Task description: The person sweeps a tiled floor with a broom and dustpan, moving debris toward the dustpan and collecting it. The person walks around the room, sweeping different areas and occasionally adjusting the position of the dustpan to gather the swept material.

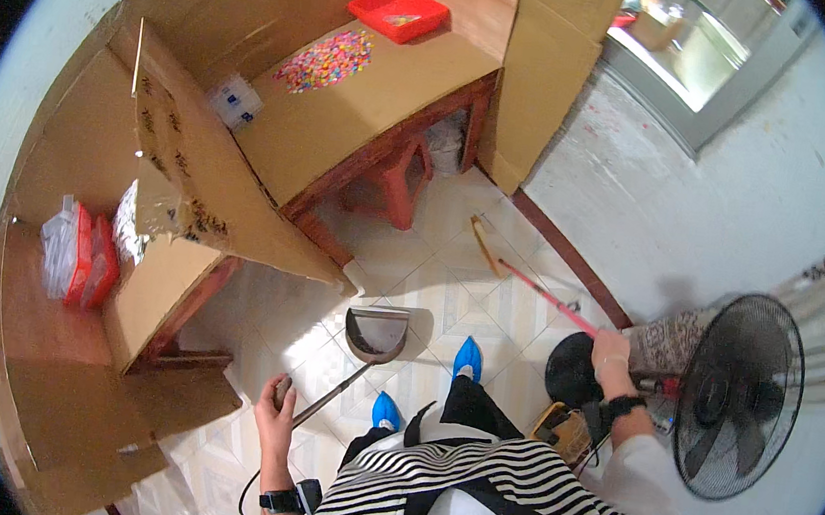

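My left hand (277,403) grips the upper end of a long-handled dustpan (377,331), whose pan rests on the tiled floor (447,284) in front of my feet. Some dark matter shows inside the pan, too small to make out. Out to the right, my right hand (610,354) is closed around the pink handle of a broom (548,296). The broom's narrow yellowish head (485,245) touches or hovers just over the tiles near the wall; which one I cannot tell. Blue shoe covers (468,358) are on my feet, between the two tools.
A pedestal fan (737,397) stands close by my right arm. Ahead, a cardboard-covered table (399,98) bears colourful small pieces (325,61) and a red tray (399,13). Beneath it are a red stool (401,188) and a bucket (445,144). Cardboard partitions (202,182) divide the tables at left.
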Motion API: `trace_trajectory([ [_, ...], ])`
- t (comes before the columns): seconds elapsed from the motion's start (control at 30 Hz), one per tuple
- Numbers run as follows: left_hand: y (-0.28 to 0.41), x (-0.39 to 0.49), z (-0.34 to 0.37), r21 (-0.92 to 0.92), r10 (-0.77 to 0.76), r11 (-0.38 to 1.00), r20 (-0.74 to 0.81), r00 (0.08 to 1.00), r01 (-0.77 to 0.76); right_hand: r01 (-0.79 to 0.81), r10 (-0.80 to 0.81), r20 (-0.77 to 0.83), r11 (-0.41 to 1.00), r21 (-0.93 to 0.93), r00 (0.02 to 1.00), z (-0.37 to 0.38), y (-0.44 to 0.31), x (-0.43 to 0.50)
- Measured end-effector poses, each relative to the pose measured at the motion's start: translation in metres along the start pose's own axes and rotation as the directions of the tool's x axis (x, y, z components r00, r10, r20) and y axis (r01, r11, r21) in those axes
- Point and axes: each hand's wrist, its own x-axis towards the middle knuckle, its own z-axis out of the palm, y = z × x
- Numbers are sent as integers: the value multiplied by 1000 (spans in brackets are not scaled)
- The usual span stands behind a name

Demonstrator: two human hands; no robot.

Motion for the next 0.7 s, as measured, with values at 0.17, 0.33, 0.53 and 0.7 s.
trace_trajectory([
  [0.17, 9, -23, 20, -3, -162, 986, -229, 960, 165, 35, -64, -118, 972, -234, 991, -41, -14, 179],
  [0.33, -1, -82, 8, -117, -416, 903, -472, 777, 413, 12, -71, -239, 970, -242, 968, -44, -64, 277],
  [0.53, -20, -146, -9, -219, -448, 881, -670, 592, 419, 215, -223, -19, 955, -203, 975, 12, -119, 270],
  [0.7, -48, -193, -33, -340, -495, 865, -702, 512, 370, 33, -76, 271, 987, 158, 960, 84, -170, 195],
])
